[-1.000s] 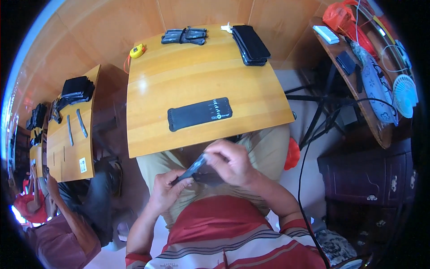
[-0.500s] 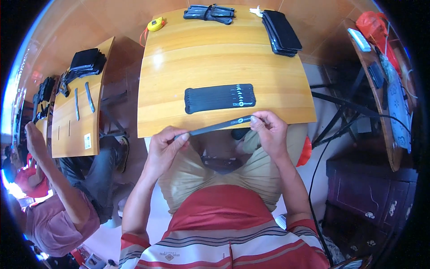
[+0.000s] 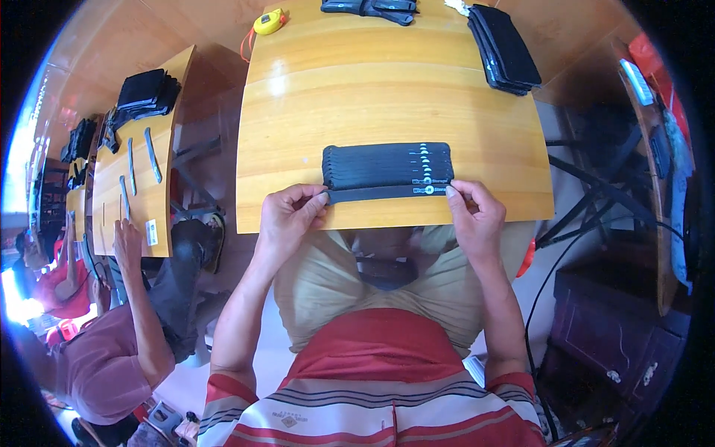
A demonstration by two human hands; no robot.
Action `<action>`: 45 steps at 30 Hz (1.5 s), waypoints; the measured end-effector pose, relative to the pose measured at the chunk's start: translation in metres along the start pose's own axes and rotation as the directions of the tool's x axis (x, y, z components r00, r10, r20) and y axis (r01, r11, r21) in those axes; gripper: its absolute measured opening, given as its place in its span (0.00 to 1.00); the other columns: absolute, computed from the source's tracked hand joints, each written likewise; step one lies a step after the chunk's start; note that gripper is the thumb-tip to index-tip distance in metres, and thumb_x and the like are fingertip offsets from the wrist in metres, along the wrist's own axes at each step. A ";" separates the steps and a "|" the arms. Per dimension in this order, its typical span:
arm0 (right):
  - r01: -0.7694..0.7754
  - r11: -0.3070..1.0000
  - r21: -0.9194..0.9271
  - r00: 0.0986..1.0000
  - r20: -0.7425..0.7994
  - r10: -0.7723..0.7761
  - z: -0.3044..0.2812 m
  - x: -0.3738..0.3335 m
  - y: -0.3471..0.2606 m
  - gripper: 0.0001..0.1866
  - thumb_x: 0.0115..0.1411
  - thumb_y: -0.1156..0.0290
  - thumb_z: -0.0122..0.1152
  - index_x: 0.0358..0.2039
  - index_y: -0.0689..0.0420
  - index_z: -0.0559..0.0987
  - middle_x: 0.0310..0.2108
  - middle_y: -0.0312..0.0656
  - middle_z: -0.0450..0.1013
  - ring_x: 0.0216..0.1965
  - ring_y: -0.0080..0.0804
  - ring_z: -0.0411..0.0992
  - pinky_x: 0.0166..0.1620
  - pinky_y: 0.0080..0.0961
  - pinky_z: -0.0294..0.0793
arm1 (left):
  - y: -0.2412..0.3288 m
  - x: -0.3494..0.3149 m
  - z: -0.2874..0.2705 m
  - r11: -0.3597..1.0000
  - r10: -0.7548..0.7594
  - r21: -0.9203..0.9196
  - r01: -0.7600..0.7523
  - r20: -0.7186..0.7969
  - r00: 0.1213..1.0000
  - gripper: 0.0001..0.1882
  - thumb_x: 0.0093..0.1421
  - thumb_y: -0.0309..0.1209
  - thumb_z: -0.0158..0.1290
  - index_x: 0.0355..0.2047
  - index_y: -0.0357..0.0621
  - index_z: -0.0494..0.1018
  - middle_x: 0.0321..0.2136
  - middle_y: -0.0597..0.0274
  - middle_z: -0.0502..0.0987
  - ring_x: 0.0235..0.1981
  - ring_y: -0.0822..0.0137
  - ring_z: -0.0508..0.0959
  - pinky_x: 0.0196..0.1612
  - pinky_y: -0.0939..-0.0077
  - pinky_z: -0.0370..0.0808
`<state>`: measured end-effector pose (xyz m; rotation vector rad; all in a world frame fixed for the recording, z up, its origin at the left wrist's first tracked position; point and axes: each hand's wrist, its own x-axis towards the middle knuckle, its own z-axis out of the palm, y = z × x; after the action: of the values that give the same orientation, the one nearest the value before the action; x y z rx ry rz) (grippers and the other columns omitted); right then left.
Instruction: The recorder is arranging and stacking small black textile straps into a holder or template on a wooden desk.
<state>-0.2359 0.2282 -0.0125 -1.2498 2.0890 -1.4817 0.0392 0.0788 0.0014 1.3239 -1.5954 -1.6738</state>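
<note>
A: Where is the strap (image 3: pixel 387 193)?

B: It lies flat on the near part of the table (image 3: pixel 387 97), stretched between both hands, just in front of the row (image 3: pixel 389 164) of similar black straps and touching it.

A: How do the hands hold it?

B: The left hand (image 3: pixel 287 220) pinches the left end, thumb and fingers pressed together on it. The right hand (image 3: pixel 473 216) pinches the right end in the same way.

A: Can you see all fingers?

B: No. The lower fingers of both hands are curled under and hidden, so I cannot tell if they touch the table edge.

A: What else is on the table?

B: A dark stack (image 3: pixel 506 48) at the far right, and a yellow tape measure (image 3: pixel 269 21) at the far left. At the top edge is a black pile (image 3: pixel 369 7), cut off by the frame; it is perhaps more straps.

A: And around?

B: On the left, a second table (image 3: pixel 160 216) with black things, and another person's hand (image 3: pixel 128 240) on its near end. The right side is dark and bent by the lens, hard to make out.
</note>
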 end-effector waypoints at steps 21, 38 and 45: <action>0.012 1.000 0.015 0.996 0.086 -0.013 -0.007 0.003 -0.007 0.05 0.64 0.77 0.67 0.39 0.63 0.83 0.29 0.38 0.78 0.28 0.18 0.73 0.30 0.18 0.70 | 0.014 -0.005 -0.009 0.996 0.029 0.085 -0.025 -0.046 0.999 0.07 0.67 0.27 0.63 0.38 0.34 0.82 0.25 0.69 0.80 0.26 0.83 0.75 0.30 0.86 0.71; 0.391 0.911 -0.133 0.905 0.234 -0.355 0.090 0.085 -0.056 0.08 0.62 0.69 0.67 0.40 0.57 0.82 0.40 0.44 0.78 0.41 0.50 0.79 0.44 0.44 0.80 | 0.023 0.109 -0.060 0.649 0.545 0.689 -0.322 -0.126 0.829 0.11 0.61 0.27 0.65 0.42 0.35 0.81 0.28 0.55 0.84 0.25 0.61 0.83 0.36 0.67 0.81; 0.372 0.922 -0.110 0.832 0.480 -0.278 0.113 0.027 -0.078 0.14 0.56 0.66 0.75 0.38 0.60 0.82 0.38 0.44 0.79 0.36 0.47 0.80 0.38 0.42 0.80 | 0.011 0.045 -0.035 0.394 0.703 0.597 -0.699 0.295 0.647 0.16 0.54 0.22 0.63 0.44 0.42 0.82 0.50 0.52 0.79 0.52 0.51 0.79 0.54 0.58 0.77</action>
<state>-0.1395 0.1293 0.0138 -1.9015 1.7932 -0.9629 0.0480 0.0215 0.0027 0.6541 -2.4229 -0.5404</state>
